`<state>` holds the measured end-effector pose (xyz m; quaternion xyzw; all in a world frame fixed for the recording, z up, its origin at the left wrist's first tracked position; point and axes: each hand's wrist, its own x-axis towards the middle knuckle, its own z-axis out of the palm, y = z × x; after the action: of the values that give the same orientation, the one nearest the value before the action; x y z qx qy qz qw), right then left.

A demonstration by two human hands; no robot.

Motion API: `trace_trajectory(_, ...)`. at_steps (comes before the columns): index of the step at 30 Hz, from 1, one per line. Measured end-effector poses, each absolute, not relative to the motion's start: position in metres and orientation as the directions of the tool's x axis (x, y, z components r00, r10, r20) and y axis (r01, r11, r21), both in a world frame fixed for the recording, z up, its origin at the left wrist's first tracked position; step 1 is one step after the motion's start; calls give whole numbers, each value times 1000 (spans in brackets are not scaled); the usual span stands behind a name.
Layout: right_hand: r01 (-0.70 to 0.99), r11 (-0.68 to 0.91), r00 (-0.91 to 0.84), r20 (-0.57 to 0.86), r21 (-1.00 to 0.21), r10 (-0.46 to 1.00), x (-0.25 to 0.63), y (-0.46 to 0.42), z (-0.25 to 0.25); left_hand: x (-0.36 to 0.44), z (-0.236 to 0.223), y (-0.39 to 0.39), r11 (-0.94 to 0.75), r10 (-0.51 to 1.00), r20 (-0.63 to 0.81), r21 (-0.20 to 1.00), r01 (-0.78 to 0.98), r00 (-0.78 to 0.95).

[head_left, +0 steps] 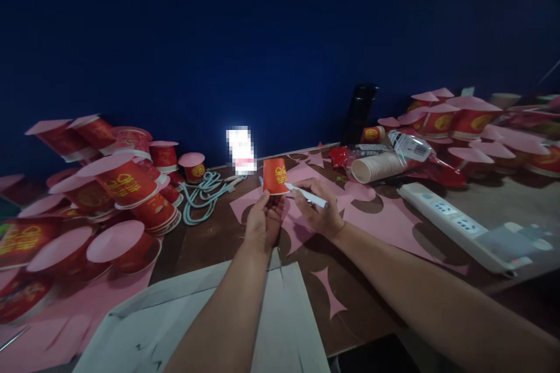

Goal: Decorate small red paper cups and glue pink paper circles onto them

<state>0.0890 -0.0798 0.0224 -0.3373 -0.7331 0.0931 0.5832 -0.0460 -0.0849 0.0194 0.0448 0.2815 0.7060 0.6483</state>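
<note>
My left hand is closed around a small red paper cup, holding it upside down above the table. My right hand grips a white pen, whose tip touches the cup's right side near the rim. Under both hands lies a pink paper sheet with round holes cut out of it.
Piles of red cups capped with pink discs crowd the left, with more at the back right. A sleeve of white cups, a white power strip, coiled cables and a white box lie around.
</note>
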Motion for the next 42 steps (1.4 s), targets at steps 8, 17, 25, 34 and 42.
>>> trace_trajectory(8,392,746,-72,790,-539,609,89,-79,23,-47,15,-84,-1,939,-304,457,-890,-158)
trace_trajectory(17,404,741,-86,784,-537,615,88,-78,22,-47,18,-83,26,933,-331,450,-893,-139)
trace_trajectory(25,402,733,-98,770,-548,630,88,-76,19,-46,21,-85,25,931,-336,456,-890,-146)
trace_trajectory(34,449,708,-76,766,-545,638,89,-79,23,-47,20,-85,32,934,-332,450,-892,-134)
trace_trajectory(42,455,675,-91,724,-580,684,91,-76,18,-48,17,-84,33,949,-294,454,-890,-115)
